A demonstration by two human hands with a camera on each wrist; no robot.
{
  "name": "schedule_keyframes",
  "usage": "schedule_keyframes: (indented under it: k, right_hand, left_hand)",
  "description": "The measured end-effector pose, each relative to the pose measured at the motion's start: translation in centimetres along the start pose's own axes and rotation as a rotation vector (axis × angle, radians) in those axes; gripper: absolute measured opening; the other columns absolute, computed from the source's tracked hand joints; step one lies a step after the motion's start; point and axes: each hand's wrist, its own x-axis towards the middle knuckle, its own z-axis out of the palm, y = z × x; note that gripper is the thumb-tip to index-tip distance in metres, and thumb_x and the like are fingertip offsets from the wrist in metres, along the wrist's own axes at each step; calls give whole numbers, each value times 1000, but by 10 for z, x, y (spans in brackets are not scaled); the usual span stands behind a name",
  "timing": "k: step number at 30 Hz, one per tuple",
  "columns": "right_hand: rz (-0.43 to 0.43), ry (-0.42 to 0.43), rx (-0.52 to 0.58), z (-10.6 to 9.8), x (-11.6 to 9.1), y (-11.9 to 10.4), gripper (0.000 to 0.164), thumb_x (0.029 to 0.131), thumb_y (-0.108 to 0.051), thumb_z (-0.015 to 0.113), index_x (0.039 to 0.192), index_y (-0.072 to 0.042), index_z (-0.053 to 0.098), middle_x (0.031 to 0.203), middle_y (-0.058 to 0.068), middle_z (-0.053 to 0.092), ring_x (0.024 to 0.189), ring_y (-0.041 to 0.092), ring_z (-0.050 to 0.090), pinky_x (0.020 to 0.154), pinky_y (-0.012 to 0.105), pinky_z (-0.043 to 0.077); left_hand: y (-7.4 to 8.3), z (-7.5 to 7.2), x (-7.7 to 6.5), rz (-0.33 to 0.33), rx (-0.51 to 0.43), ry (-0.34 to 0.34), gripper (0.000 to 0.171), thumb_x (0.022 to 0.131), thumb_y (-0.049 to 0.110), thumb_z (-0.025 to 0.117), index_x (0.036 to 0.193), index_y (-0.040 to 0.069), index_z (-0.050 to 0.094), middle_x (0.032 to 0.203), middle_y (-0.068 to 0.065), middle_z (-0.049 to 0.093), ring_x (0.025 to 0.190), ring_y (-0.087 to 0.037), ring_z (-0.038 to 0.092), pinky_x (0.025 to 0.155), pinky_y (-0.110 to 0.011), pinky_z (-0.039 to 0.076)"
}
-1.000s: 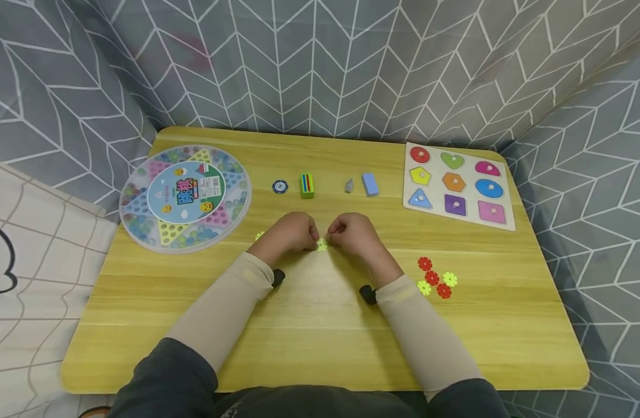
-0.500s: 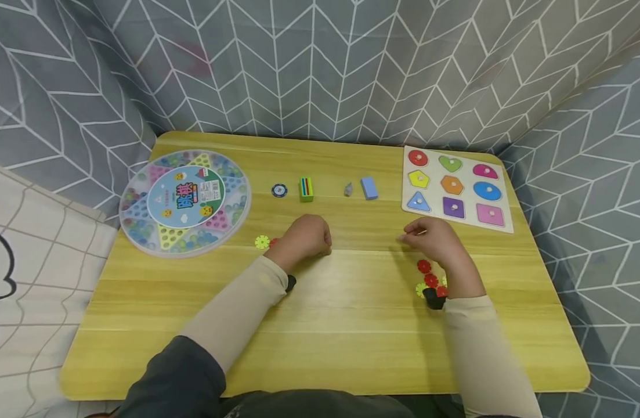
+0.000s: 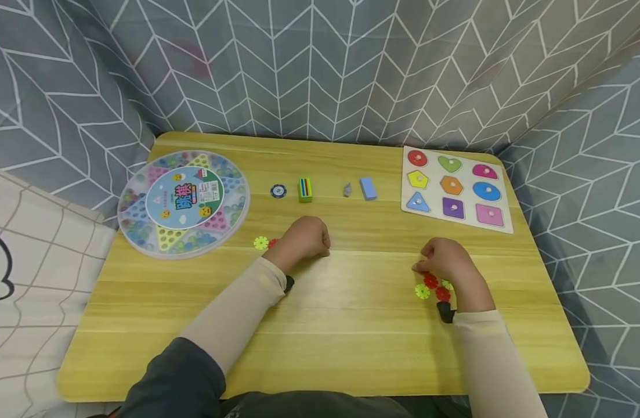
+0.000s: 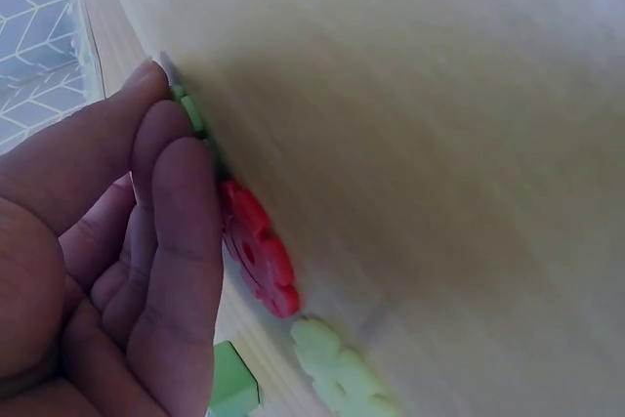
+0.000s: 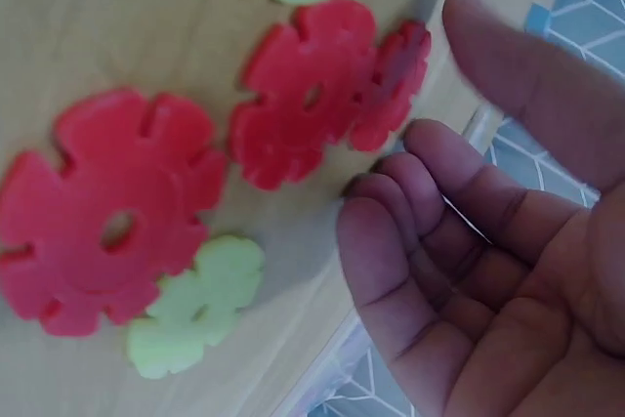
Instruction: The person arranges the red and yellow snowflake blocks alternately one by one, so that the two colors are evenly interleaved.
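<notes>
three red discs (image 5: 278, 85) — right hand (image 3: 447, 262) just beside

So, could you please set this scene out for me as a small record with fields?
Left hand: thumb and forefinger at a yellow-green flower-shaped plastic piece
Next along: red flower-shaped plastic piece, then another yellow-green one
Right hand: thumb apart from fingers, near the right cluster
Right cluster: three red pieces, two yellow-green
Rear middle: blue-and-white round chip, green striped block, small grey object, blue rectangular block
Rear right: white board, nine coloured shapes
Surface: yellow wood-grain table
</notes>
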Motion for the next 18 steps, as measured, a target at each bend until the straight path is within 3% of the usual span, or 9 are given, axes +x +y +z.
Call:
schedule_keyframes:
  k: [5,13,18]
  right_hand:
    - [-50,28,-17,1,-3,-3,24,86,-15,83,92,3,69,82,10,65,70,25,58,66,41,50]
    - [-39,23,-6,1,-9,-1,28,85,-11,83,102,7,69,92,14,67,78,28,61,74,46,53]
    - [-61,8,12,2,-6,1,23,86,-7,81,100,4,67,90,13,65,76,27,59,69,41,53]
  left_hand:
    - [0,1,0,-13,-9,-1,8,86,17,86,85,14,79,88,6,70,90,-17,62,91,-34,51]
    - [-2,3,1,-11,-40,-17,7,87,17,85,89,14,80,91,5,71,93,-17,62,93,-34,51]
    - [-4,3,2,-15,-38,-13,6,87,17,84,89,14,80,92,4,71,93,-18,62,94,-35,50]
